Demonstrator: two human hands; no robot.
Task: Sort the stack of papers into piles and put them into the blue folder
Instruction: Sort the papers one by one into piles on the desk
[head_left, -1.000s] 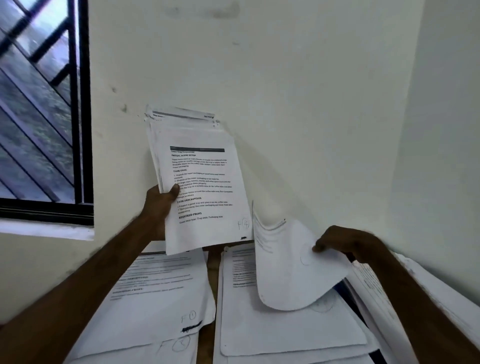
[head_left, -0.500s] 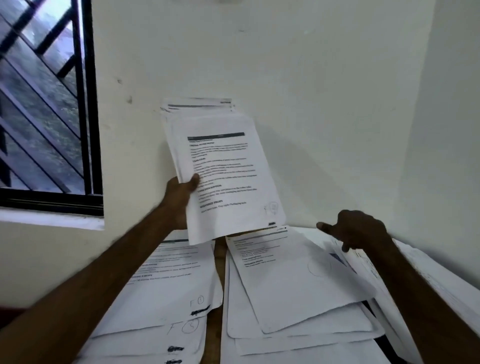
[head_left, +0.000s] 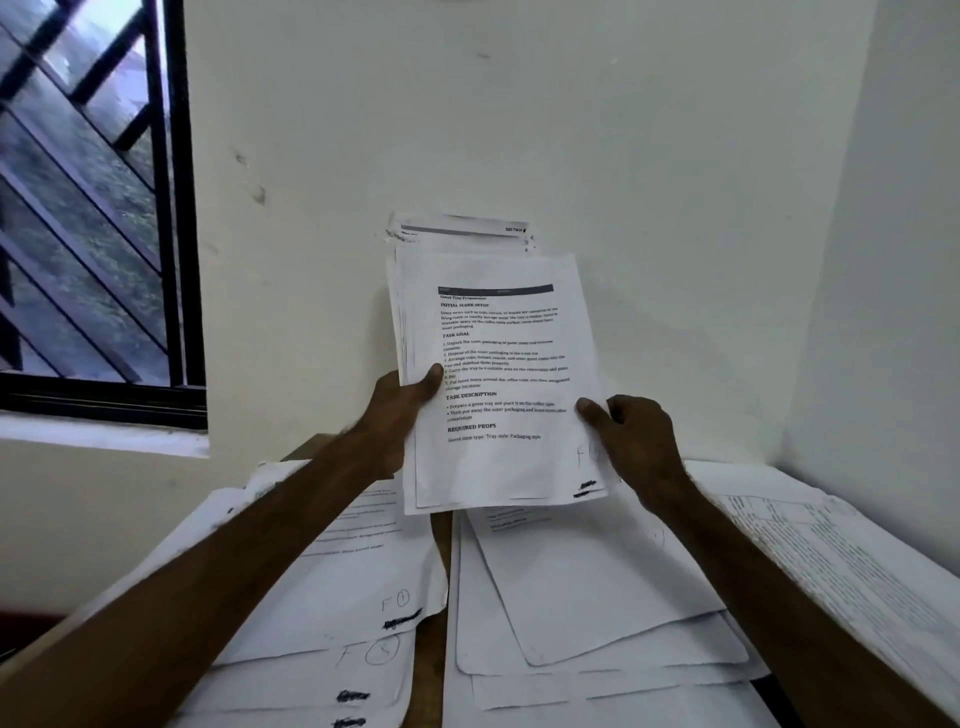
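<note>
I hold a stack of printed papers (head_left: 498, 374) upright in front of the wall. My left hand (head_left: 400, 400) grips its left edge with the thumb on the top sheet. My right hand (head_left: 634, 436) pinches the lower right corner of the top sheet. Below lie piles of sorted sheets: a left pile (head_left: 332, 597) marked with handwritten letters, a middle pile (head_left: 587, 613), and a right pile (head_left: 831, 561) of densely printed pages. A dark strip at the lower right edge may be the blue folder (head_left: 774, 696); most of it is hidden under paper.
A wooden table (head_left: 428, 670) shows as a narrow strip between the left and middle piles. White walls meet in a corner at the back right. A barred window (head_left: 93, 208) with a black frame sits at the upper left, above a white sill.
My right hand let go of the sheet it laid on the middle pile and rose to the held stack's lower right corner. The stack shifted right, toward the centre.
</note>
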